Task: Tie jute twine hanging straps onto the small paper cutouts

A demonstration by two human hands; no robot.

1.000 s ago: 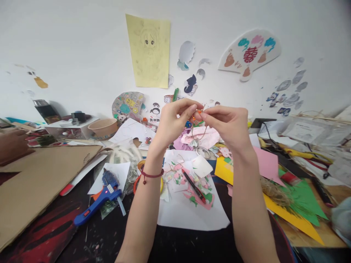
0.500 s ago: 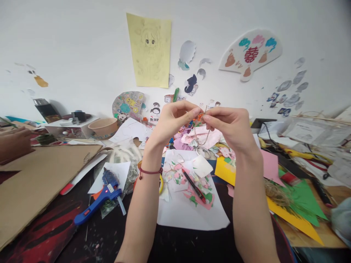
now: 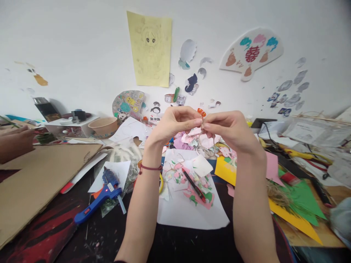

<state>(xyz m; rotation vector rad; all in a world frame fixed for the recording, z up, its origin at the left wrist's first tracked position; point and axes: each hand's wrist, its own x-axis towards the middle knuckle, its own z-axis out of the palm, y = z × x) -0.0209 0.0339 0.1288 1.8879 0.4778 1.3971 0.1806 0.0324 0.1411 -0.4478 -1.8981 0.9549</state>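
Observation:
My left hand (image 3: 178,122) and my right hand (image 3: 226,126) meet at the centre, above the table, with fingertips nearly touching. Each pinches thin brown twine (image 3: 202,126) between thumb and fingers. A small orange piece (image 3: 201,112) stands up just above the fingertips. Below them lies a white sheet (image 3: 175,215) bearing pink and green paper scraps and a dark pen with a red end (image 3: 194,185). Pink and purple crumpled paper (image 3: 186,140) sits behind the sheet.
A blue glue gun (image 3: 102,201) and cardboard (image 3: 52,175) lie left. Another person's hand (image 3: 16,140) is at the far left edge. A brown bowl (image 3: 102,126) stands behind. Yellow paper (image 3: 225,170), green paper (image 3: 307,201) and tools (image 3: 319,191) are on the right.
Both hands have closed in around the twine, and its hanging loop no longer shows. The orange piece now stands clearly above the fingertips. At far left, the other person's hand has shifted slightly.

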